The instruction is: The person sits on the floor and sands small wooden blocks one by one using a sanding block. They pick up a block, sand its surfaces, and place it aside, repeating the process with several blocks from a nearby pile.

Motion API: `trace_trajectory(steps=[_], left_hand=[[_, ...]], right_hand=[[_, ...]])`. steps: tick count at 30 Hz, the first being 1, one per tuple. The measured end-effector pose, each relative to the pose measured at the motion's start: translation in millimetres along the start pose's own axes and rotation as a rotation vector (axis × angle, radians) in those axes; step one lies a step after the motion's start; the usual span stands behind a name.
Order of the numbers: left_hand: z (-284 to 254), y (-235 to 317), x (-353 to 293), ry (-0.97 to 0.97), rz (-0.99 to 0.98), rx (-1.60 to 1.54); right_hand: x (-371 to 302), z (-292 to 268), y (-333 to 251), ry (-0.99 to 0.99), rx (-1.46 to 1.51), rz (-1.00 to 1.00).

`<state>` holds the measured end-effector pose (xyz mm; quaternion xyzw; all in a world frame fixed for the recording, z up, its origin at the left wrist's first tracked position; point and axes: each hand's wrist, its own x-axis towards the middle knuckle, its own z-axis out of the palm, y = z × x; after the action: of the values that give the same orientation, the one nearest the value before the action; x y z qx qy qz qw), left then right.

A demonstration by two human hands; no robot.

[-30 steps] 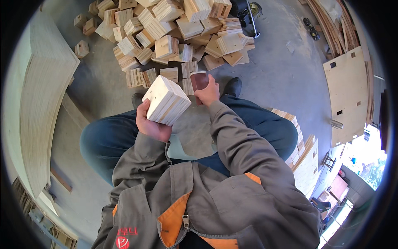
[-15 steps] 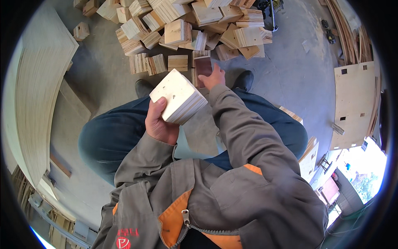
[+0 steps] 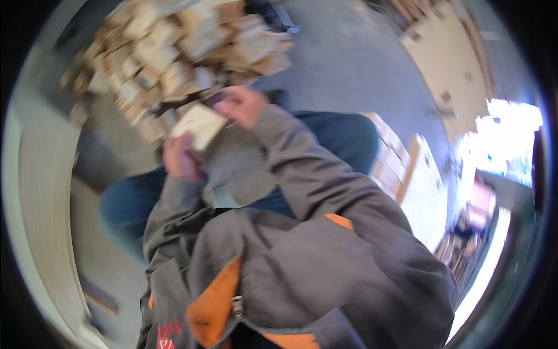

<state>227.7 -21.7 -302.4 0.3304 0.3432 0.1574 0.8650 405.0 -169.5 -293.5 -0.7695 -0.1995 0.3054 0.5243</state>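
Note:
A pale square plywood block (image 3: 202, 125) is gripped at its near left corner by my left hand (image 3: 181, 157), thumb on its top face. My right hand (image 3: 243, 107) is just beyond the block's far right side. Its fingers close on a dark reddish-brown board (image 3: 216, 98), mostly covered by the hand. Motion blur hides the fingertips and whether board and block touch.
A heap of plywood blocks (image 3: 168, 52) lies on the floor ahead. More blocks (image 3: 388, 166) are stacked beside my right knee. Large pale sheets (image 3: 43, 192) stand at the left; a panel with square holes (image 3: 450, 70) is far right.
The view has swung, so the heap sits further left and more stacked blocks show at right. My right hand and the brown board are now closer to the plywood block.

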Motion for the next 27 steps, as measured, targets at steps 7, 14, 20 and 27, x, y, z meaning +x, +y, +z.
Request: trace_trajectory(steps=[7, 14, 20, 27], left_hand=[[6.7, -1.1, -20.6, -0.098, 0.236, 0.269], [-5.4, -2.0, -26.0, -0.119, 0.246, 0.452], [5.7, 1.5, -52.0, -0.103, 0.182, 0.244], [19.2, 13.9, -56.2, -0.005, 0.184, 0.275]], right_hand=[[-104.8, 6.0, -54.7, -0.052, -0.292, -0.219], [-130.2, 4.3, -77.6, -0.054, -0.444, -0.067], [-125.1, 10.6, -64.9, 0.03, -0.321, -0.055], [-100.6, -22.8, -46.0, 0.089, 0.754, 0.31]])
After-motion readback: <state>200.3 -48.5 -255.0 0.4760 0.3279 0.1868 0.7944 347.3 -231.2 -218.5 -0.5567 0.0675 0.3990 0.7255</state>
